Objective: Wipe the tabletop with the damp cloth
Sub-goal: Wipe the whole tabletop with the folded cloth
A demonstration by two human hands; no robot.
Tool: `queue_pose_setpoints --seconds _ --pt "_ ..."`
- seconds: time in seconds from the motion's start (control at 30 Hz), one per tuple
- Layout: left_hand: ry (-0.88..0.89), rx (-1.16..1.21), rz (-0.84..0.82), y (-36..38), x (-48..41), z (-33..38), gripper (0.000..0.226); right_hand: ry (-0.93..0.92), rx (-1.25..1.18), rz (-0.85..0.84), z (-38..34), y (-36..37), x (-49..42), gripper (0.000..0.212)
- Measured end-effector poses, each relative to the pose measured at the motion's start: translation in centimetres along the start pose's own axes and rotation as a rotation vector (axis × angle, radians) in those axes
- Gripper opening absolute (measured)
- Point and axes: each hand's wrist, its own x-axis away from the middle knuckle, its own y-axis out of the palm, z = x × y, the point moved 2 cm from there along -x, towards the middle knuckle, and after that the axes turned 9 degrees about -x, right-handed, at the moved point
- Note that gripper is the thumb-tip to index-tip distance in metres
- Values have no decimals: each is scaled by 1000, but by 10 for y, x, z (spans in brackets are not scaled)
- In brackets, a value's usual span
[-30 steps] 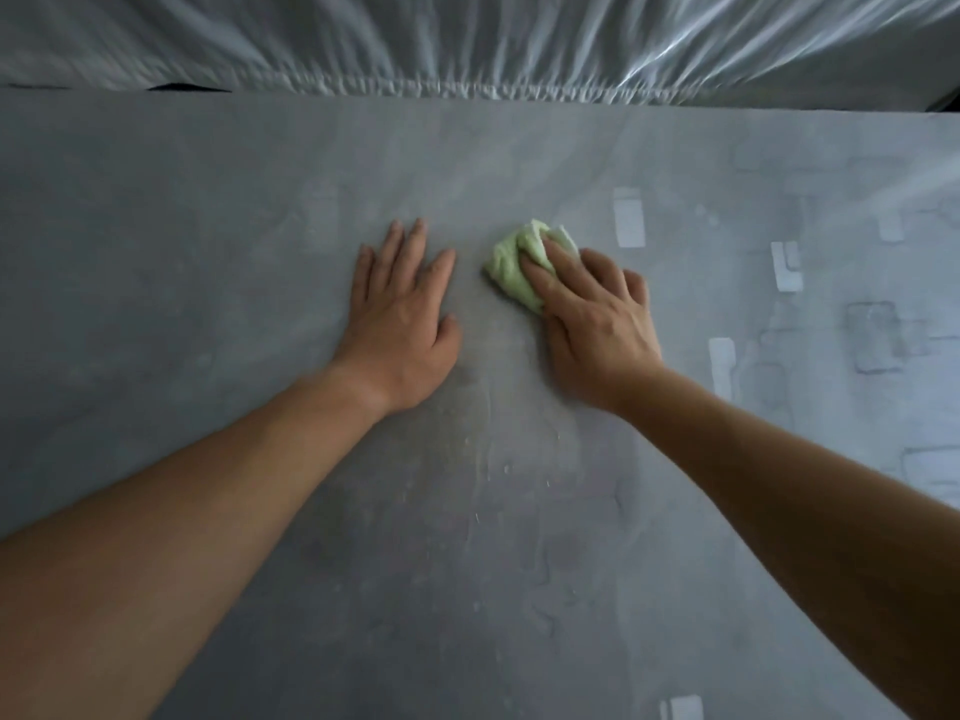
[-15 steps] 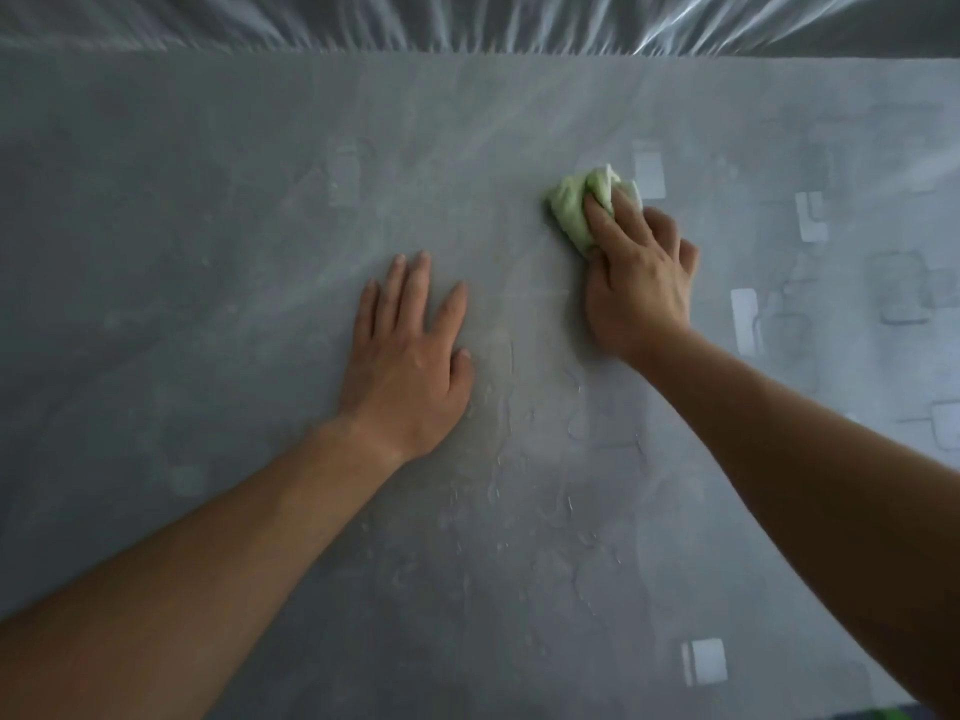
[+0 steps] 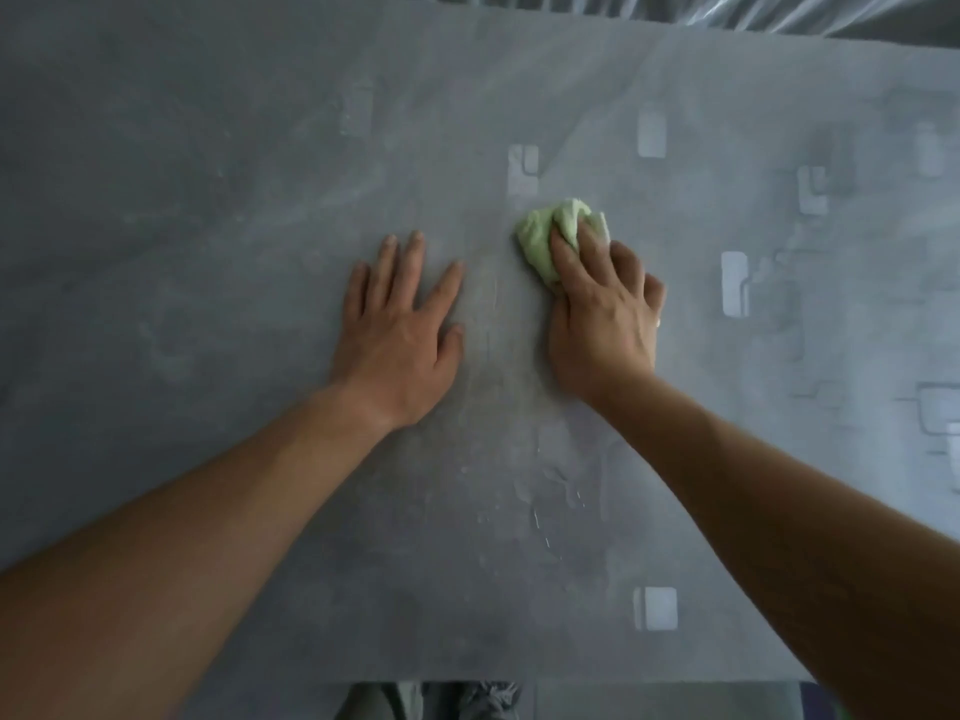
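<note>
The right hand (image 3: 602,324) is gripping the bunched green cloth (image 3: 545,236), fingers curling over it and apparently pressing it onto the tabletop (image 3: 208,200) around its middle, nearer the far edge. The left hand (image 3: 400,340) is lying flat beside it, fingers spread.

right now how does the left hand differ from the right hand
The left hand lies flat with straight, spread fingers and holds nothing; the right hand has its fingers bent over a bunched green cloth. The left hand touches the bare tabletop directly; the right hand has the cloth between its fingers and the surface. Both are bare, palm down, side by side on the same grey tabletop.
</note>
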Motion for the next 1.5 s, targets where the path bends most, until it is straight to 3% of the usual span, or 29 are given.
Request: queue_pose_setpoints --seconds 0.13,0.33,0.53,0.73,0.93,1.13,1.27,1.37,1.5 --pt "3 2 6 1 -2 -2 65 -173 12 -88 5 0 37 60" --pt "-2 -8 0 7 -2 -4 62 97 10 21 7 -7 5 64" --pt "2 -3 -13 4 -2 -4 61 -194 26 -84 0 -1 51 57" --pt "15 1 -22 6 -3 -4 61 92 14 42 -7 1 27 62" --pt "19 89 -36 2 -3 -8 64 -175 11 -96 -21 9 93 58" --pt "120 105 -32 1 25 -13 69 112 6 21 -16 4 63 60" --pt "173 50 -28 7 46 -19 67 -105 -1 -40 -42 20 126 60" --pt "186 -3 -39 9 57 -22 65 -193 19 -68 -29 13 122 55" --pt "200 -40 -62 11 62 -25 66 10 -16 28 -25 10 98 55"
